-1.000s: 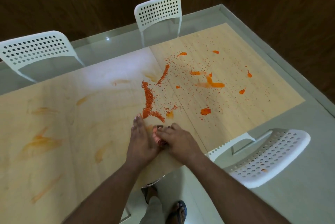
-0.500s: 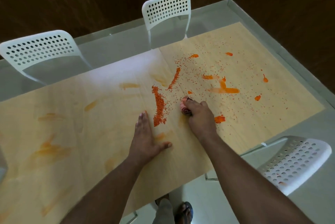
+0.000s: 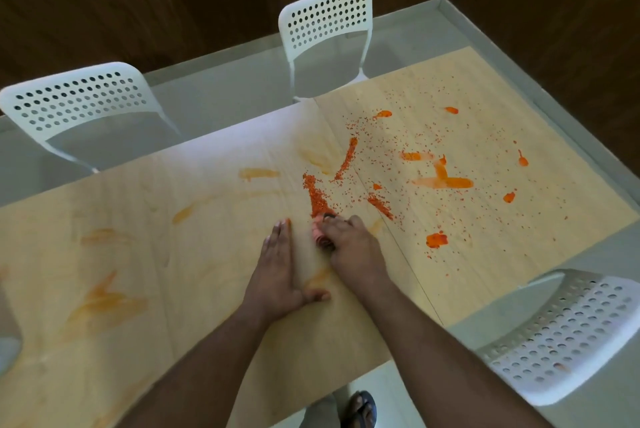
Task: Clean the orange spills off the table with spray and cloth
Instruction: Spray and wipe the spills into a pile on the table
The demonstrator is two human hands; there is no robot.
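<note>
The pale wooden table carries orange spills: a ridge of orange grains at the middle, wet orange blots and fine specks to the right, faint smears on the left. My right hand grips a small bunched pinkish cloth, stained orange, pressed on the table at the near end of the grain ridge. My left hand lies flat on the table just left of the cloth, fingers straight. No spray bottle is in view.
Two white perforated chairs stand at the far side, one at the left and one at the middle, and a third at the near right. My sandalled feet show below the table's near edge. A dark wooden wall lies behind.
My right hand went out to the right with the cloth, then swept back left and toward me to the grain ridge. My left hand stays flat on the table.
</note>
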